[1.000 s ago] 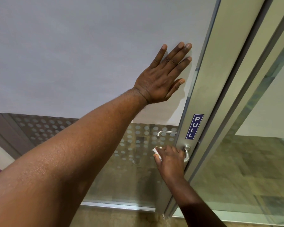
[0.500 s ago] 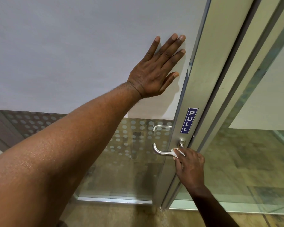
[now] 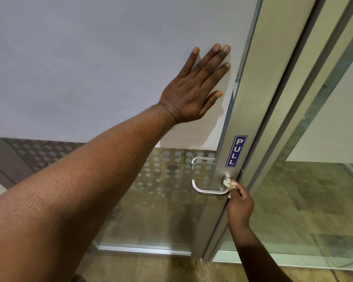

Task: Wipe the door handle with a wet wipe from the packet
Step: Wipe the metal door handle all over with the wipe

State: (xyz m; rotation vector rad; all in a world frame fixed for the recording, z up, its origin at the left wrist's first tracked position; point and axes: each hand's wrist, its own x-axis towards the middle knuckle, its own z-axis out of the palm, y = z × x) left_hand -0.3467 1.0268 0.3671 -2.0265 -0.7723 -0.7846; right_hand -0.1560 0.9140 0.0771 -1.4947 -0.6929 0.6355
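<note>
A brushed metal lever door handle sticks out to the left from the aluminium door stile. My right hand pinches a small crumpled white wet wipe against the handle's round base, just below a blue PULL sticker. My left hand lies flat with fingers spread on the frosted upper part of the glass door. The wipe packet is not in view.
The glass door has a dotted frosted band and clear glass lower down. A second handle shows through the glass on the far side. The metal frame and another glass pane stand to the right. Tiled floor lies beyond.
My right hand has slid with the wipe from the lever's left end along to its base at the stile. My left hand stays flat on the glass.
</note>
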